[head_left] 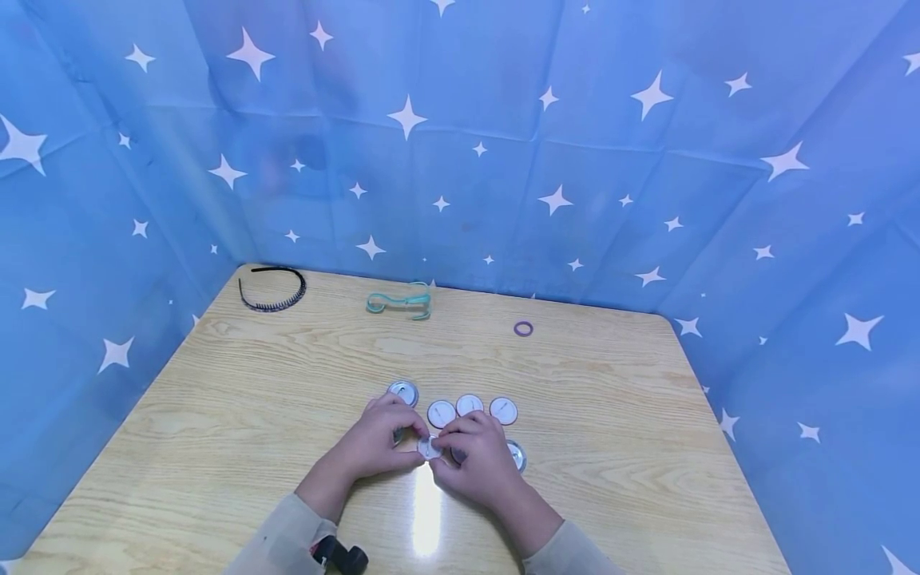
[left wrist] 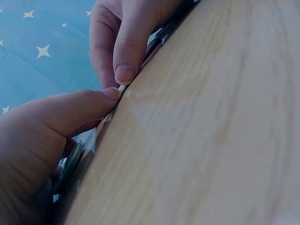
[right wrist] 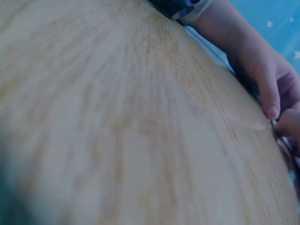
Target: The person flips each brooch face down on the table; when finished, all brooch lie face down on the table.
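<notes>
Both hands meet low over the middle of the table in the head view. Between them is a small round pin badge (head_left: 427,449), whitish side up, its rim partly covered by fingertips. My left hand (head_left: 381,441) pinches its left edge with thumb and finger. From the other side my right hand (head_left: 480,461) pinches the right edge. In the left wrist view, thumbs and fingers come together close over the tabletop, and another disc (left wrist: 71,166) stands out beneath the left palm. A silvery-backed badge (head_left: 404,391) lies just beyond the left hand; another (head_left: 516,455) is partly hidden behind the right.
Three white-backed badges lie beyond the right hand, the rightmost badge (head_left: 503,410) fully visible. Farther back on the wooden table (head_left: 611,399) are a black toothed headband (head_left: 280,306), a teal hooked item (head_left: 402,301) and a purple ring (head_left: 523,328). A starry blue curtain (head_left: 474,216) surrounds the table.
</notes>
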`<state>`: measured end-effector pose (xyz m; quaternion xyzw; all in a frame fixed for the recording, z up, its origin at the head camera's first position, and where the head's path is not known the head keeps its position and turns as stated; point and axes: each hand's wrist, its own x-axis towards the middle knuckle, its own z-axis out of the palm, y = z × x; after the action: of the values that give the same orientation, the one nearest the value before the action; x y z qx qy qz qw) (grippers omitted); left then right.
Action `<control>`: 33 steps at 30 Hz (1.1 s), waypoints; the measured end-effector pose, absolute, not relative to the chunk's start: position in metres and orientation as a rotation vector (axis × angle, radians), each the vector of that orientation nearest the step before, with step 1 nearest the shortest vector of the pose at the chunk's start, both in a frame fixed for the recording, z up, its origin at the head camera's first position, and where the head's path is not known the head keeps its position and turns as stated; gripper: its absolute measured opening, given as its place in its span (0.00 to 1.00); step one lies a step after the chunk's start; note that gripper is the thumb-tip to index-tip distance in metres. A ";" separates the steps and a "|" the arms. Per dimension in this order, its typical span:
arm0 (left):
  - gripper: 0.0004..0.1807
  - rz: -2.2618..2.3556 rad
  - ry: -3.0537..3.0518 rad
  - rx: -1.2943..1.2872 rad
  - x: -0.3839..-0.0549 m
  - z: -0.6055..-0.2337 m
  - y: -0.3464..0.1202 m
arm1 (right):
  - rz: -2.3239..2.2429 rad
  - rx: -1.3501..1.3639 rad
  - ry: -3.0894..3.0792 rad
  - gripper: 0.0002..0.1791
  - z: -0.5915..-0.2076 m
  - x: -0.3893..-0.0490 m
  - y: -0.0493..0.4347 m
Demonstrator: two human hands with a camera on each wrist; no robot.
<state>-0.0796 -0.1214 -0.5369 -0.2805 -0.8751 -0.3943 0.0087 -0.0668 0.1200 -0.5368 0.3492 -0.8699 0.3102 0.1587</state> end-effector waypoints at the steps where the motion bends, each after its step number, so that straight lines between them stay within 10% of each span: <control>1: 0.14 -1.232 -2.735 -0.876 -0.079 -0.537 -0.121 | 0.882 1.000 -2.485 0.08 -0.536 -0.067 0.120; 33: 0.15 -1.241 -2.794 -0.565 -0.078 -0.520 -0.184 | 0.647 0.980 -2.307 0.08 -0.536 -0.066 0.095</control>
<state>-0.0778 -0.1839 -0.5200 -0.1818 -0.8986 -0.3991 0.0161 -0.0662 0.0954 -0.5364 0.3641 -0.8574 0.2406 0.2729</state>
